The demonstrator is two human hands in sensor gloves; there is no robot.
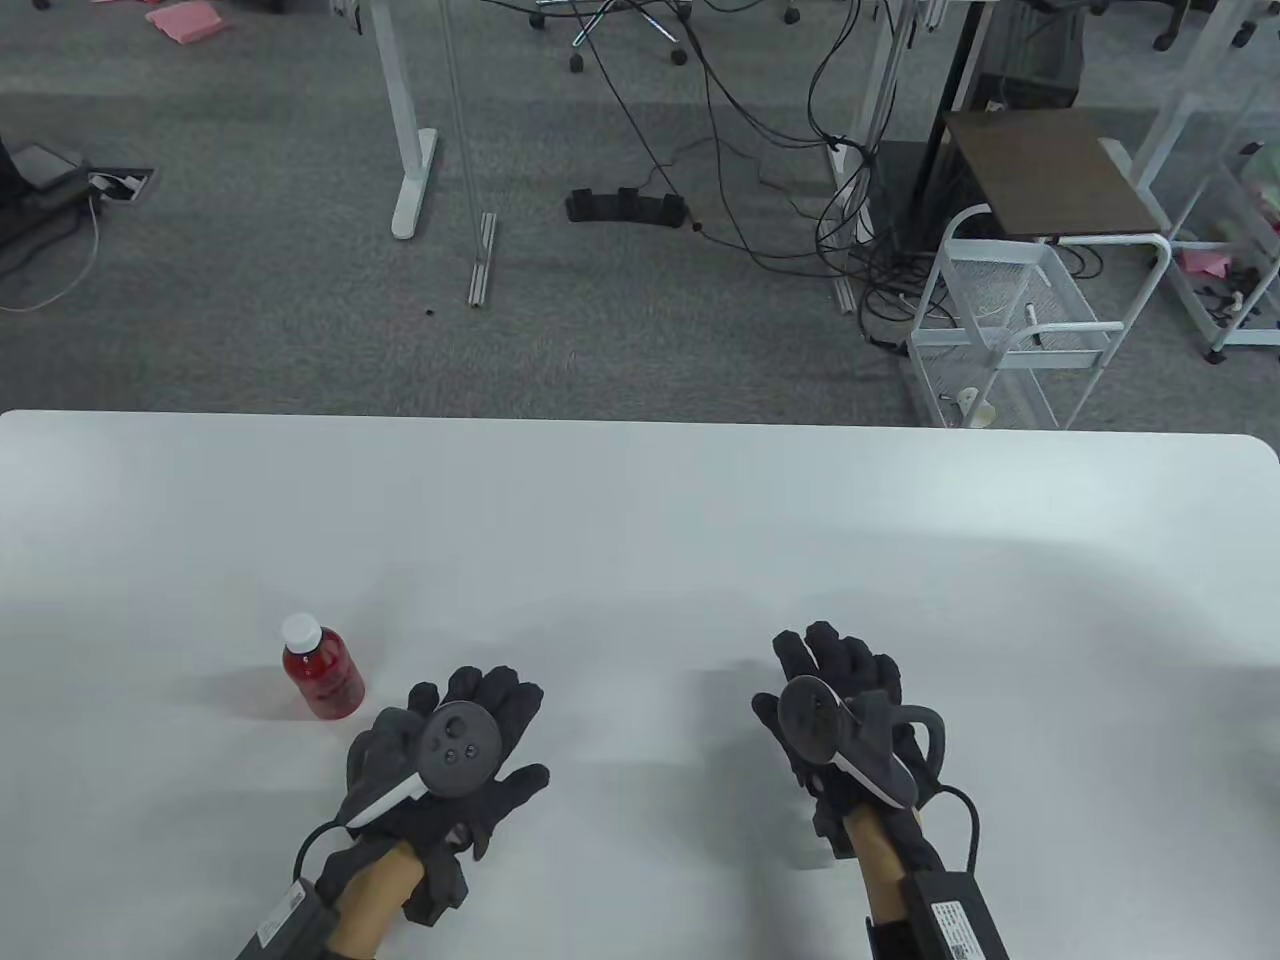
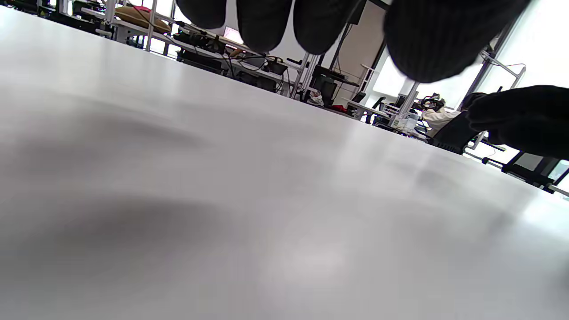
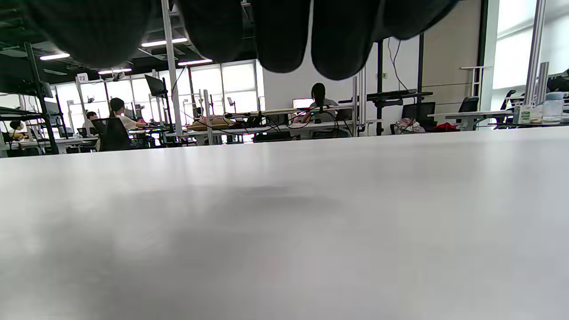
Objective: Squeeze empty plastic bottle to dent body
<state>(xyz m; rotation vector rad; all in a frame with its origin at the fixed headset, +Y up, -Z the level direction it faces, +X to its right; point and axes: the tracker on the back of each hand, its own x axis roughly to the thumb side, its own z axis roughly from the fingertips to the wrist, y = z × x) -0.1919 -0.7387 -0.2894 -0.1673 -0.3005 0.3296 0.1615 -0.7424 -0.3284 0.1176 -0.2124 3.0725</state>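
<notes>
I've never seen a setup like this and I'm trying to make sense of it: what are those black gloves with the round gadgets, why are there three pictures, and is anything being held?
Those are a person's own hands in sensor gloves. The left hand and right hand each carry a tracker strapped to the back; the fingers don't hold it.

The table view looks down from above. The other two pictures come from cameras on each wrist, low over the white table, so gloved fingers hang in from the top edge.

On the table stands a small red bottle with a white cap, upright, just left of the left hand. Neither hand has a grip on anything: both are spread flat, palms down, and the bottle is untouched.
</notes>
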